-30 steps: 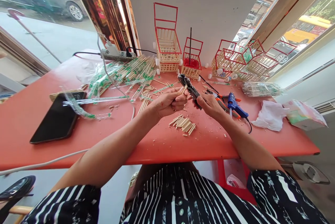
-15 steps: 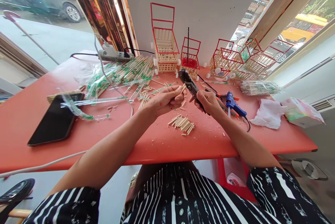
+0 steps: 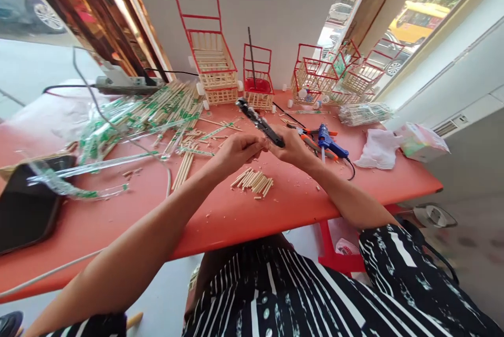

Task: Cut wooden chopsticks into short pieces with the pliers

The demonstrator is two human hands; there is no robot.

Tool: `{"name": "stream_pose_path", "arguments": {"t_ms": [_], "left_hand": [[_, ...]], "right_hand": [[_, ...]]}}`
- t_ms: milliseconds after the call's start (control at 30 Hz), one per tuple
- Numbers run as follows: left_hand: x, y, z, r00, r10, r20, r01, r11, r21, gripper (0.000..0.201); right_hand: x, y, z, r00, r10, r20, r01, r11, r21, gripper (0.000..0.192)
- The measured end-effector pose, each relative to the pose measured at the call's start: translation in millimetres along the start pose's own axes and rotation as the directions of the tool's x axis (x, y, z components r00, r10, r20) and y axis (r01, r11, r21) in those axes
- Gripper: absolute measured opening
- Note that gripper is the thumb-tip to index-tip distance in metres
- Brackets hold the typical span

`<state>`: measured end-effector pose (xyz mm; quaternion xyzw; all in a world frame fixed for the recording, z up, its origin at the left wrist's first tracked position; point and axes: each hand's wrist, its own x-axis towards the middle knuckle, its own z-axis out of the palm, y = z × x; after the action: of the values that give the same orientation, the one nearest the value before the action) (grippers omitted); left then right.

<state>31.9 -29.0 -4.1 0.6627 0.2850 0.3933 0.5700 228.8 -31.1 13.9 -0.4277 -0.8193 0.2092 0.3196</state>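
Observation:
My right hand is closed around a pair of black pliers, whose head points up and to the left. Beside it, my left hand is pinched, its fingertips touching or almost touching the right hand; whatever is between them is hidden. Just below both hands, a small pile of short cut wooden sticks lies on the red table. Longer bare wooden sticks rest left of my left hand.
Wrapped chopsticks spread at the back left, near a power strip and a dark tablet. Small stick-built carts with red frames stand along the wall. To the right are a blue glue gun, tissue and orange-handled pliers.
The view has swung right. My hands have come together; the pliers have turned edge-on, and the short stick earlier visible in my left fingers is now out of sight.

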Motion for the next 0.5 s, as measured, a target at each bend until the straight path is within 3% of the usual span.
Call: {"name": "stream_pose_path", "arguments": {"t_ms": [133,267,400,500], "left_hand": [[0,1,-4.7,0.999,-0.036,-0.008,0.036,0.996,0.077,0.032],[1,6,-18.8,0.995,-0.100,-0.016,0.101,0.966,0.238,0.024],[1,9,-30.5,0.984,-0.158,-0.083,0.177,0.923,0.341,0.022],[0,12,-39.4,0.975,-0.132,-0.178,0.204,0.846,0.493,0.021]], "right_hand": [[0,-1,0,0.999,0.003,-0.041,-0.005,1.000,-0.028,0.041],[4,3,-5,0.981,0.038,-0.192,-0.042,0.999,-0.017,0.047],[5,11,-5,0.957,0.101,-0.271,-0.098,0.995,0.024,0.045],[6,13,-5,0.946,0.103,-0.309,-0.096,0.995,0.039,0.041]]}}
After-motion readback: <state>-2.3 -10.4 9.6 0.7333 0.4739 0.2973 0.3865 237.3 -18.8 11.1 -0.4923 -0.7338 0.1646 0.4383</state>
